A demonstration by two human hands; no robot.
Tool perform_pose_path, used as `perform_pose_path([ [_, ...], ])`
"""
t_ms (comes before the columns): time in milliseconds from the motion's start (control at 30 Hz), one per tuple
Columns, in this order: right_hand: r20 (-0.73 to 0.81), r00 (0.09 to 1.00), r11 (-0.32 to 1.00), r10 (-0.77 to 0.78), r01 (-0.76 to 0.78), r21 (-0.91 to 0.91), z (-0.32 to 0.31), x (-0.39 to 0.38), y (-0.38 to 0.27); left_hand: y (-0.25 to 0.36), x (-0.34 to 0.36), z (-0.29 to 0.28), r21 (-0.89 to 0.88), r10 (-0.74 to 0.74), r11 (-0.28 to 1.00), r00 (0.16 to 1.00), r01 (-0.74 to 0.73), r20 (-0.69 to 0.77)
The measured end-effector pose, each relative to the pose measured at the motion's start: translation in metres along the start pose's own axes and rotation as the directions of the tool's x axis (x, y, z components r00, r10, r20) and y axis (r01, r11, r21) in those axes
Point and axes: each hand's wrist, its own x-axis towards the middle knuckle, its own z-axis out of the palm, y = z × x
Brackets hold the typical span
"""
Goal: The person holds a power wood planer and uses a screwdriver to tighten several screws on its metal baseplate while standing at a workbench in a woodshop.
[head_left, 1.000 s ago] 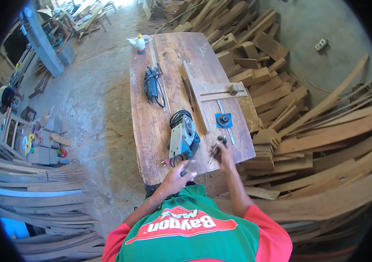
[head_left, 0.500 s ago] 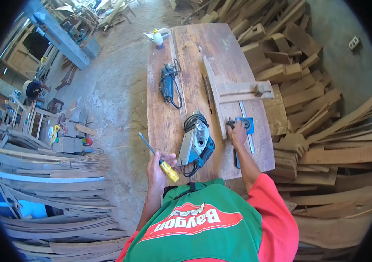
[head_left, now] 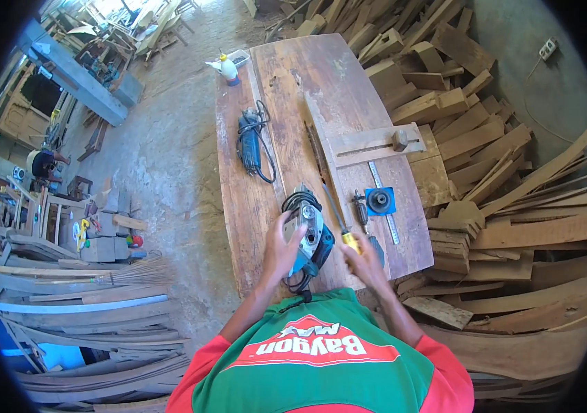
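My left hand [head_left: 283, 248] is at the left side of a teal-and-grey electric planer [head_left: 317, 237], thumb over its edge and fingers along its outer face. The planer lies on the near part of the wooden workbench [head_left: 266, 227], with its black cord bunched on top. My right hand [head_left: 362, 263] is wrapped round the yellow handle of a screwdriver [head_left: 351, 241], whose blade points away from me beside a long wooden board. Just right of it lie a slim dark tool [head_left: 360, 210] and a blue square piece with a black round part [head_left: 379, 201], over a steel ruler [head_left: 393, 228].
A slotted wooden arm [head_left: 369, 146] crosses the bench's right side. Farther off are a blue corded power tool [head_left: 250, 148], a white bottle [head_left: 228, 71] and a white tray [head_left: 239, 58]. Stacked timber [head_left: 458, 158] crowds the right; planks [head_left: 100, 310] lie at left. A person [head_left: 44, 165] is far left.
The screwdriver has passed from my left hand to my right, which has left the blue square piece. My left hand has moved right onto the planer, which appears slightly turned.
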Motion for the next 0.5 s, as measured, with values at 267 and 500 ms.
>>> perform_pose_path([
  [267,-0.173,0.982,0.977,0.073,-0.035,0.212,-0.036,0.031,0.007,-0.071,-0.018,-0.014,-0.029,-0.359,0.923,0.883,0.385,0.302],
  [500,-0.037,0.997,0.984,0.061,-0.066,-0.164,-0.01,0.067,0.01,-0.114,-0.046,-0.036,-0.265,-0.239,0.905,0.912,0.334,0.332],
])
